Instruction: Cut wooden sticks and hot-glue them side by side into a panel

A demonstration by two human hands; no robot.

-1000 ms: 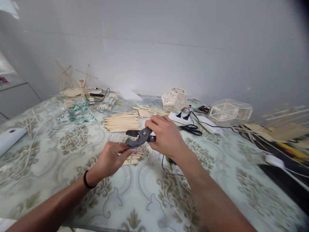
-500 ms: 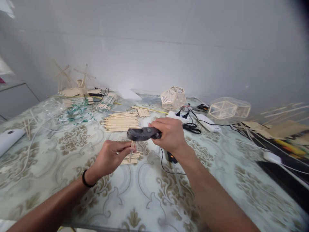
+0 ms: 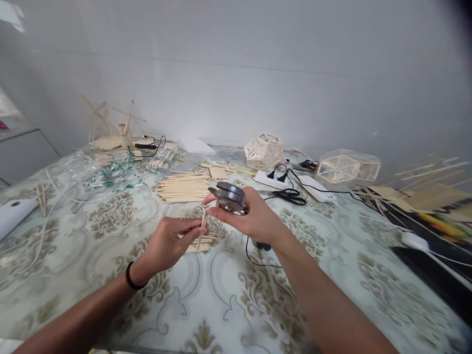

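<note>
In the head view my left hand [image 3: 177, 241] pinches a couple of thin wooden sticks [image 3: 202, 227] between thumb and fingers. The sticks stand nearly upright, tilted a little. My right hand [image 3: 254, 214] is wrapped round dark metal pliers [image 3: 229, 195], whose head points left. Its thumb and a fingertip reach to the sticks' top end, while the pliers' head sits above and to the right of it. Below the left hand lies a small pile of short sticks [image 3: 199, 248], partly hidden. Behind is a wide stack of sticks [image 3: 184, 188].
A power strip [image 3: 271, 179] with black cables lies behind my right hand. Stick-built polyhedra [image 3: 263, 151] stand along the wall. Green-marked plastic wrappers [image 3: 118, 177] spread at left, near a stick windmill model [image 3: 125, 132]. A dark panel [image 3: 431, 275] lies at right.
The pliers have lifted off the sticks' top and turned, moving slightly right. My right thumb and finger have stretched out to the stick ends. My left hand stays nearly still.
</note>
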